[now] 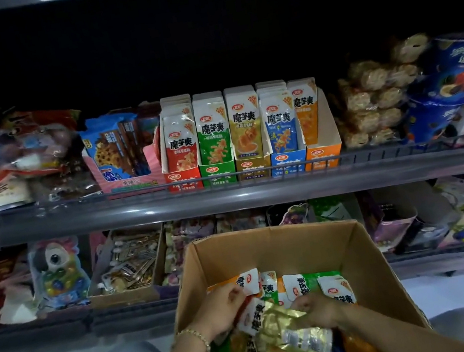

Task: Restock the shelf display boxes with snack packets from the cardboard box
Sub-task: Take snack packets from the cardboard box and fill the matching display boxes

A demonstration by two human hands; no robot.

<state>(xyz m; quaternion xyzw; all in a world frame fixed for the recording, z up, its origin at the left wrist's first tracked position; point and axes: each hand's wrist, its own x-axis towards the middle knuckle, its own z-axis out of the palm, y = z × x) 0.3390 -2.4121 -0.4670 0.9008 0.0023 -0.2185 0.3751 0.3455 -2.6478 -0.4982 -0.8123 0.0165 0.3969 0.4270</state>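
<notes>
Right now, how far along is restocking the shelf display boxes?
The red, green, yellow and blue cardboard display boxes look full. The left hand and right hand grip loose snack packets inside the brown cardboard box. The orange cardboard display box looks thin; many packets remain.

Centre of frame: shelf packets (213,136) in the 5 display boxes (220,174) read 魔芋爽 under a red oval 卫龙 logo, which repeats on the box fronts. Right edge: a blue tub (463,60) reads 迷你. Lower centre: loose packets (341,295) in the cardboard box (266,243) also read 魔芋爽.

Left hand (220,309), right hand (319,310), both curled.
</notes>
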